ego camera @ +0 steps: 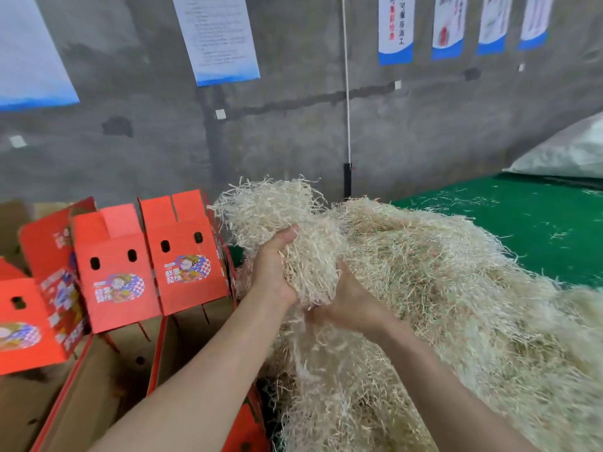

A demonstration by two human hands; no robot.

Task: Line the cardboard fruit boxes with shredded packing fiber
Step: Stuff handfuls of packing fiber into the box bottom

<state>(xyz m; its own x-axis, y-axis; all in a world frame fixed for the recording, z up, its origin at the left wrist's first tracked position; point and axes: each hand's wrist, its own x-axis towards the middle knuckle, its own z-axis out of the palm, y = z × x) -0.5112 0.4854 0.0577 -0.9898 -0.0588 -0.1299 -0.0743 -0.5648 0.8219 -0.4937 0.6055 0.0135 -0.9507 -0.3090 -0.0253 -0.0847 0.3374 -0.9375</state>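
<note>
Fiber clump (303, 256) up off the pile (456, 305), left hand (272, 272) and right hand (347, 303) both curled round it, beside the red boxes (117, 265). Trailing strands (303, 350) look tangled; they could drag extra fiber over the edge.

The light in the room is soft and even, medium bright, with a slightly cool tone on the grey wall (293, 125). The brightest part is the white sack (567, 151) at the right, which is a little washed out. Shadows are weak; the darkest places are inside the open cardboard boxes (107, 370) and under the edge of the fiber pile (456, 305). The fiber clump (293, 230) between the left hand (274, 269) and the right hand (349, 305) is fairly sharp on top, but its hanging strands are smeared by motion. The posters (215, 37) lean and bend toward the edges from the wide lens, and their text is too soft to read.
</note>
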